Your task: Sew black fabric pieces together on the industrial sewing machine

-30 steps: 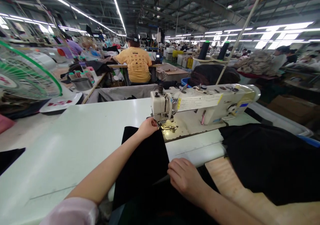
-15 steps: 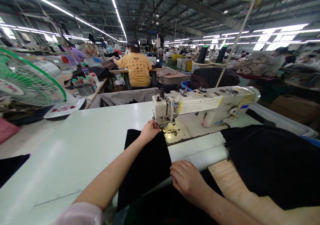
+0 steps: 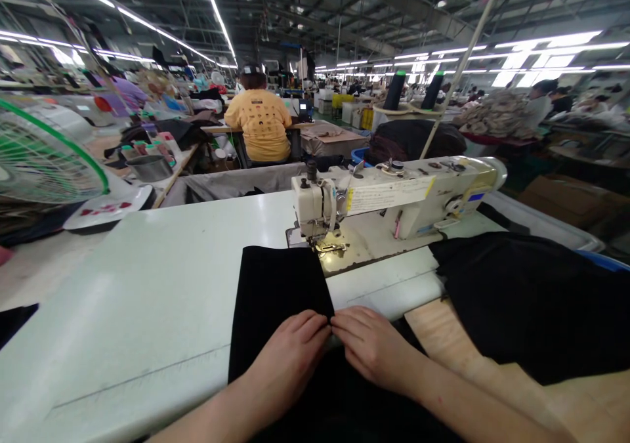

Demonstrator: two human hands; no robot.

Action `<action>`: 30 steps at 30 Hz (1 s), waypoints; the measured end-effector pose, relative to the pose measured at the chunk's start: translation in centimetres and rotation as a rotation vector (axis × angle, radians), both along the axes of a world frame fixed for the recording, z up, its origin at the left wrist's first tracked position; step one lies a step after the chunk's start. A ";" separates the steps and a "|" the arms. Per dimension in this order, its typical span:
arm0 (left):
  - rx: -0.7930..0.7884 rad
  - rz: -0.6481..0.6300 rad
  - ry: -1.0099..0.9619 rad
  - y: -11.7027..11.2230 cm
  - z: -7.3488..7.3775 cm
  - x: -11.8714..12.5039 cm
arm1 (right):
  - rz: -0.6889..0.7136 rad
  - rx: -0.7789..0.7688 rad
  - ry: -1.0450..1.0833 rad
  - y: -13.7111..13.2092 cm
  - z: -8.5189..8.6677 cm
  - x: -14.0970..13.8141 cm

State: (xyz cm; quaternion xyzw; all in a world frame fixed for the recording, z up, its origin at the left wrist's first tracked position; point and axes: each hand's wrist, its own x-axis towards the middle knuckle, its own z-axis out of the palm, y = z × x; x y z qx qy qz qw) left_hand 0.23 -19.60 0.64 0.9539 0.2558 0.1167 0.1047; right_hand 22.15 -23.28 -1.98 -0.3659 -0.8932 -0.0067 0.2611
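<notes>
A piece of black fabric [image 3: 275, 285] lies over the front edge of the pale table, its far right corner by the needle area of the sewing machine [image 3: 388, 197]. My left hand [image 3: 298, 348] pinches the fabric's right edge near the table's front. Right beside it, my right hand [image 3: 369, 341] grips the same edge, the fingertips of both hands almost meeting. The fingers' undersides and the fabric between them are hidden.
More black fabric [image 3: 531, 298] is heaped at the right beside a wooden board [image 3: 453, 331]. A green fan [image 3: 49, 154] stands at the left. Two black thread cones [image 3: 394, 91] rise behind the machine. A person in a yellow shirt [image 3: 260, 125] sits ahead.
My left hand has left the needle area and come back toward me along the fabric's edge to my right hand. The right hand keeps its hold. The view has shifted slightly.
</notes>
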 end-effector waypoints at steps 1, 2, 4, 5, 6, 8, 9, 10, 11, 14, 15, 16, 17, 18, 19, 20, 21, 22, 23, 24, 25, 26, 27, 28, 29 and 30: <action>0.045 -0.014 0.015 -0.4 -0.3 -0.3 | 0.001 -0.013 -0.002 0.2 0.1 0.0; 0.082 -0.022 0.024 -0.3 -0.4 -0.6 | -0.001 -0.023 -0.001 0.5 0.1 0.0; 0.114 -0.039 0.023 0.8 -0.5 -0.7 | -0.009 -0.038 0.003 1.4 0.2 0.0; 0.120 -0.041 0.013 1.7 -0.4 -0.7 | -0.014 -0.044 0.005 2.0 0.2 -0.1; 0.124 -0.040 0.000 2.5 -0.3 -0.7 | -0.018 -0.051 0.005 2.7 0.2 -0.2; 0.123 -0.030 -0.020 4.2 0.0 -0.5 | -0.024 -0.061 -0.003 4.2 0.2 -0.3; 0.120 -0.022 -0.027 4.9 0.1 -0.5 | -0.025 -0.062 -0.009 4.9 0.2 -0.3; 0.117 -0.016 -0.032 5.6 0.2 -0.5 | -0.029 -0.062 -0.015 5.6 0.3 -0.4; 0.113 -0.011 -0.037 6.2 0.2 -0.5 | -0.038 -0.062 -0.022 6.3 0.4 -0.4; 0.092 0.011 -0.064 7.9 0.2 -0.6 | -0.098 -0.065 -0.045 8.1 0.7 -0.6; 0.084 0.021 -0.068 8.5 0.1 -0.6 | -0.124 -0.066 -0.060 8.7 0.9 -0.7; 0.075 0.034 -0.068 9.1 0.1 -0.7 | -0.147 -0.065 -0.077 9.3 1.0 -0.8; 0.066 0.047 -0.063 9.7 0.1 -0.7 | -0.167 -0.064 -0.094 9.9 1.1 -1.0; 0.058 0.059 -0.055 10.3 0.1 -0.6 | -0.183 -0.063 -0.109 10.5 1.2 -1.1; 0.051 0.071 -0.046 11.0 0.2 -0.6 | -0.198 -0.062 -0.118 11.2 1.3 -1.2; 0.044 0.083 -0.038 11.6 0.3 -0.6 | -0.212 -0.061 -0.121 11.8 1.3 -1.3; 0.039 0.094 -0.033 12.3 0.4 -0.5 | -0.223 -0.061 -0.120 12.3 1.2 -1.4; 0.038 0.103 -0.031 12.8 0.5 -0.5 | -0.236 -0.060 -0.117 12.7 1.1 -1.5; 0.040 0.112 -0.030 13.4 0.5 -0.4 | -0.248 -0.059 -0.112 13.0 1.0 -1.6; 0.045 0.121 -0.031 13.8 0.6 -0.4 | -0.260 -0.058 -0.104 13.2 0.9 -1.8; 0.050 0.129 -0.031 14.1 0.5 -0.4 | -0.273 -0.056 -0.093 13.1 0.8 -1.9; 0.058 0.138 -0.032 14.4 0.4 -0.5 | -0.284 -0.054 -0.079 12.9 0.6 -2.0; 0.066 0.150 -0.033 14.6 0.2 -0.5 | -0.295 -0.052 -0.062 12.5 0.5 -2.0; 0.074 0.165 -0.034 14.7 -0.1 -0.6 | -0.303 -0.050 -0.044 12.0 0.4 -2.1; 0.081 0.184 -0.036 14.8 -0.4 -0.7 | -0.308 -0.049 -0.027 11.4 0.2 -2.2; 0.086 0.205 -0.037 14.8 -0.7 -0.7 | -0.308 -0.048 -0.013 10.8 0.1 -2.2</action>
